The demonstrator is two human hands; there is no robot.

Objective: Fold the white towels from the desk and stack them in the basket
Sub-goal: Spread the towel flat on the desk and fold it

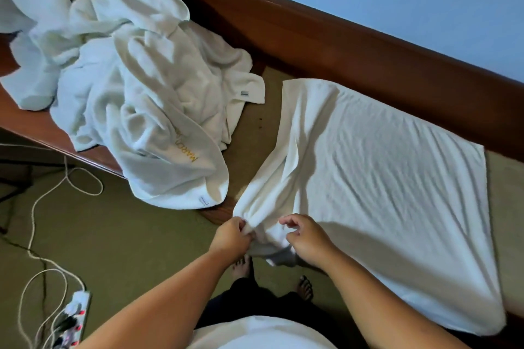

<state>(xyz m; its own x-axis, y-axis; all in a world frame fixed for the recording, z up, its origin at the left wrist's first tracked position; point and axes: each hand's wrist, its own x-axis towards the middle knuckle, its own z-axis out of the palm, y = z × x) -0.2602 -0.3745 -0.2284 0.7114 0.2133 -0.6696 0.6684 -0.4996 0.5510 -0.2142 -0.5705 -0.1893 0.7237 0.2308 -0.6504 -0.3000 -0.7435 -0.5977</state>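
The crumpled pile of terry towels (119,71) sags over the near edge of the desk (255,133) at its left end. One with gold lettering could slide to the floor if I bump it. My left hand (231,235) pinches the bunched near-left corner of the spread towel (382,178). My right hand (307,238) curls at the hem just beside it, grip unclear. If I pull unevenly, this soft, rippled rectangle skews or drags off the near edge. I see no basket.
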